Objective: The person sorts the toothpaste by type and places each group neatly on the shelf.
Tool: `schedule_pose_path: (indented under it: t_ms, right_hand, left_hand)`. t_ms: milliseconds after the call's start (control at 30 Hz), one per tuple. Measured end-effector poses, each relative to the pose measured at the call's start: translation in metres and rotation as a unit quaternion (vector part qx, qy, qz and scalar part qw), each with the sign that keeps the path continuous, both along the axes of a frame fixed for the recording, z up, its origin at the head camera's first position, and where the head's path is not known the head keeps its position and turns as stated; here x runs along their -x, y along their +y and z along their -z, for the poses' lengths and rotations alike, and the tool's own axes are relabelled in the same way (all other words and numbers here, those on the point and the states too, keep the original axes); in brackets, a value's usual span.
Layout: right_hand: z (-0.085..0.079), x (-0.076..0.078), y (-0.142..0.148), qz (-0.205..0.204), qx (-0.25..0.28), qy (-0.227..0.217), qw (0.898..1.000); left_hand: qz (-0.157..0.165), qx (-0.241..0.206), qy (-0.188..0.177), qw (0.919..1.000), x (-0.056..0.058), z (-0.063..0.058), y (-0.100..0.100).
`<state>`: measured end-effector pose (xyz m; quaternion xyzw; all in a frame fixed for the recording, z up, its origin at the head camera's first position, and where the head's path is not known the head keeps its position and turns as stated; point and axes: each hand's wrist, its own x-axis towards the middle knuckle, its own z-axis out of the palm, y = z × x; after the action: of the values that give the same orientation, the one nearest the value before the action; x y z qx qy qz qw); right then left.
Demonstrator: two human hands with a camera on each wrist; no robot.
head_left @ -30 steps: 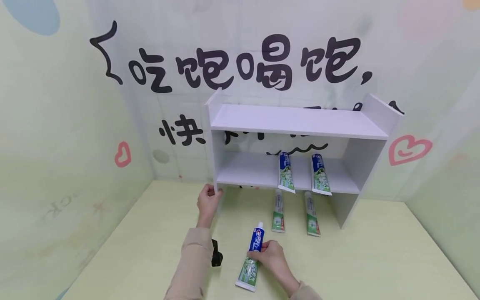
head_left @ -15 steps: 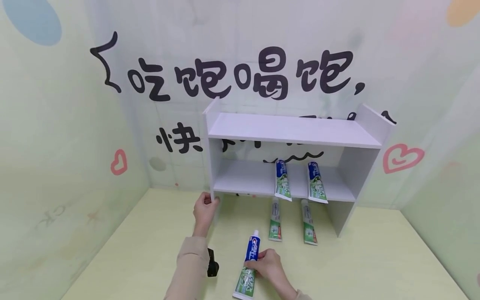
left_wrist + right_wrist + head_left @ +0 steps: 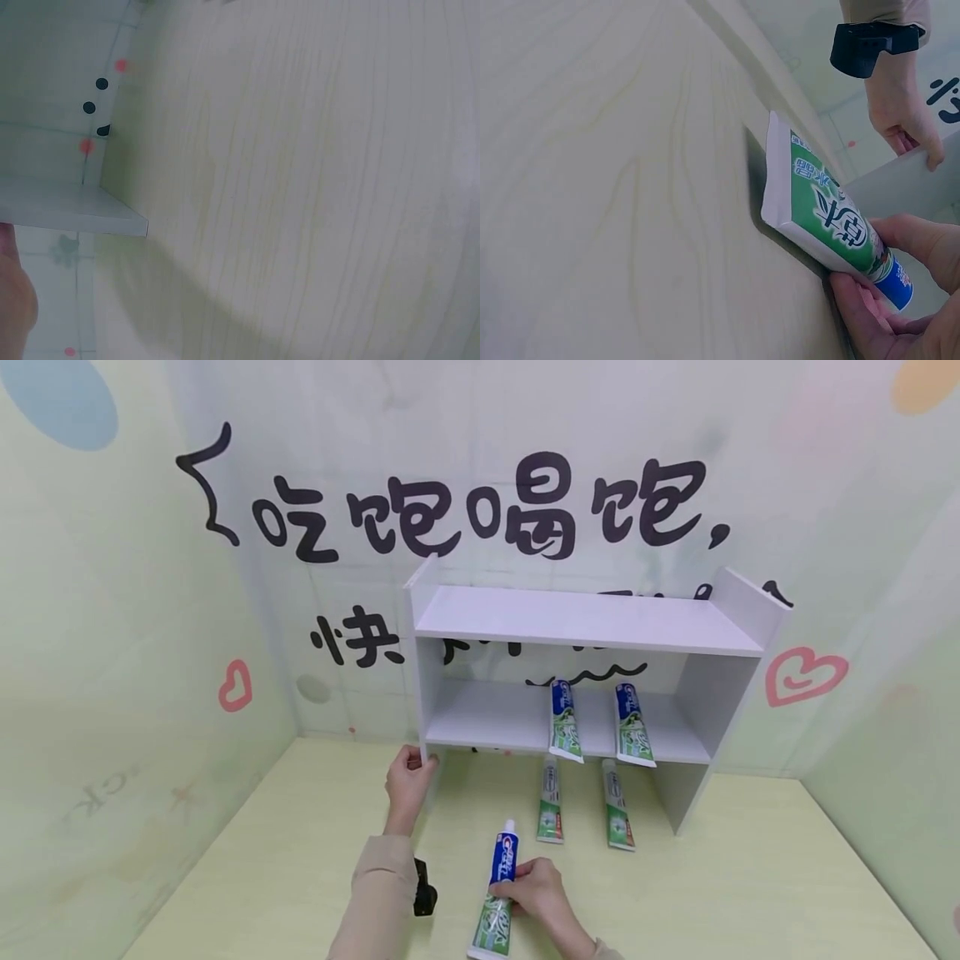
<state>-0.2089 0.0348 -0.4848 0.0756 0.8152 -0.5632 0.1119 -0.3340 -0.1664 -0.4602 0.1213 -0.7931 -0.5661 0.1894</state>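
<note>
My right hand [image 3: 542,893] pinches a blue and green toothpaste tube [image 3: 492,924] between thumb and fingers, just above the table at the front. The tube's white cap points toward the shelf; in the right wrist view its flat white end [image 3: 777,172] faces away from the palm. My left hand [image 3: 406,787] grips the left side panel of a white two-tier shelf [image 3: 585,618], low on its front edge. Two similar blue and green tubes [image 3: 566,720] lie on the shelf's middle board, ends jutting over the edge. Below, two grey and green tubes [image 3: 550,802] lie on the table.
The pale wood-grain table [image 3: 750,893] runs back to a printed wall [image 3: 337,527] with black lettering. Side walls enclose it left and right. A black device [image 3: 424,889] sits at my left wrist, beside the held tube.
The head view has tilted up slightly, so the shelf and hands sit lower in frame. My left hand keeps its grip on the panel, and my right hand still holds the toothpaste tube.
</note>
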Motion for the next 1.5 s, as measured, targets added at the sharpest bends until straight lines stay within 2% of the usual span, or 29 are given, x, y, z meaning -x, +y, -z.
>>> schedule_pose_path:
  t_ms: [300,500,800,1000,1500]
  right_hand:
    - [0.003,0.001,0.002,-0.004,0.016,-0.01,1.0]
    - [0.004,0.001,0.004,0.001,0.008,-0.026,1.0]
    - [0.001,-0.003,0.014,-0.024,0.032,-0.034,0.999]
    - [-0.01,-0.004,0.017,-0.045,0.056,-0.009,0.997]
    - [-0.053,-0.01,0.016,-0.071,0.103,0.029,0.992]
  left_hand:
    - [0.0,0.001,0.0,1.0,-0.001,-0.002,0.001]
    - [0.003,-0.001,0.001,1.0,0.0,-0.001,0.001]
    - [0.001,-0.003,-0.002,1.0,-0.002,-0.001,0.002]
    - [0.0,-0.003,-0.003,1.0,-0.003,-0.002,0.002]
    - [0.001,-0.007,-0.002,1.0,-0.005,-0.003,0.003]
